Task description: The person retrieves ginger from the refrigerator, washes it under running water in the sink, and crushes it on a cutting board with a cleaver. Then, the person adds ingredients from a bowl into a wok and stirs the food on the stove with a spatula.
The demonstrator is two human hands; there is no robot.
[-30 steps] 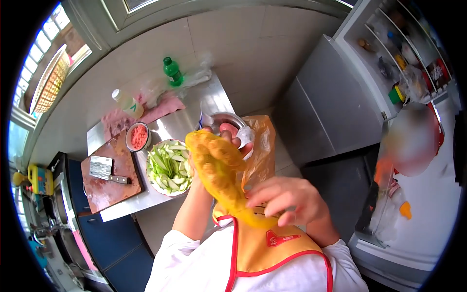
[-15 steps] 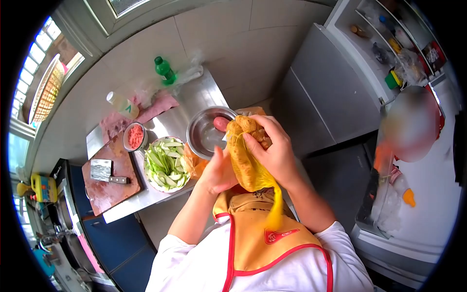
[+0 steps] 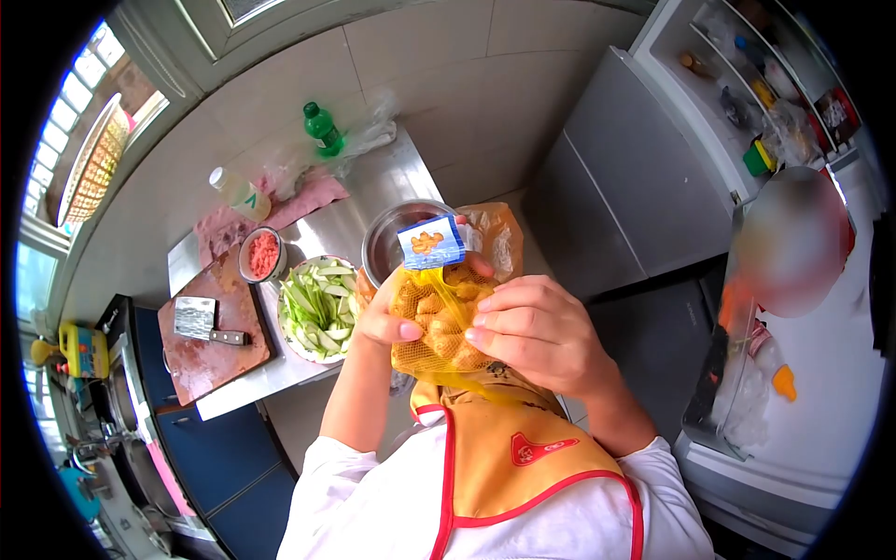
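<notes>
A yellow mesh bag of ginger (image 3: 437, 322) is held up in front of my chest, with a blue and white label (image 3: 431, 244) at its top. My left hand (image 3: 385, 315) grips the bag's left side, thumb across the front. On the right side, my right hand (image 3: 541, 329) has its fingers bent against the mesh, thumb and fingertips pressing it. Behind the bag stands a steel bowl (image 3: 378, 233), partly covered by the label. A brown paper-like bag (image 3: 504, 245) lies beyond my right hand.
On the steel table (image 3: 411, 177) are a plate of sliced green vegetables (image 3: 322, 308), a bowl of minced meat (image 3: 263, 254), and a cleaver (image 3: 196, 319) on a cutting board (image 3: 191, 369). A green bottle (image 3: 322, 131) stands at the back. An open fridge (image 3: 793, 401) is at right.
The ginger bag has turned so its label now faces me, and it sits further left. My left hand has closed on its side; my right hand has shifted lower. The label now covers part of the bowl.
</notes>
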